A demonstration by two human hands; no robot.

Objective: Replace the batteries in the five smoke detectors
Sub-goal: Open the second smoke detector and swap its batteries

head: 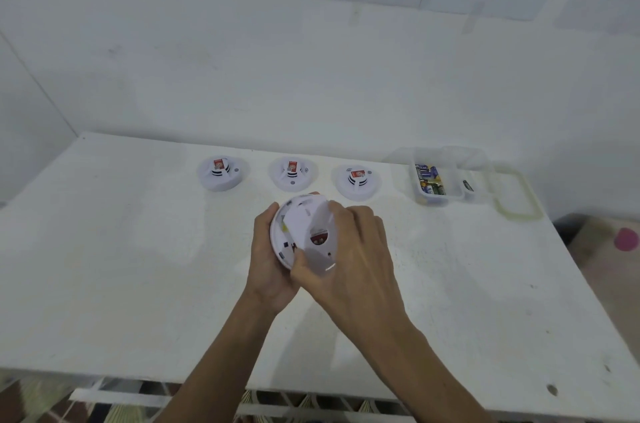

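While the left hand (268, 251) and right hand (358, 249) grip one smoke detector (304, 220), it hangs well apart from every edge of the table (121, 266).

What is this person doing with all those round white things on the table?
A person is working on a smoke detector, gripping it with the left hand and right hand above the white table. Three more detectors sit in a row behind it: left detector, middle detector, right detector. A clear box of batteries stands open at the right, its lid beside it.
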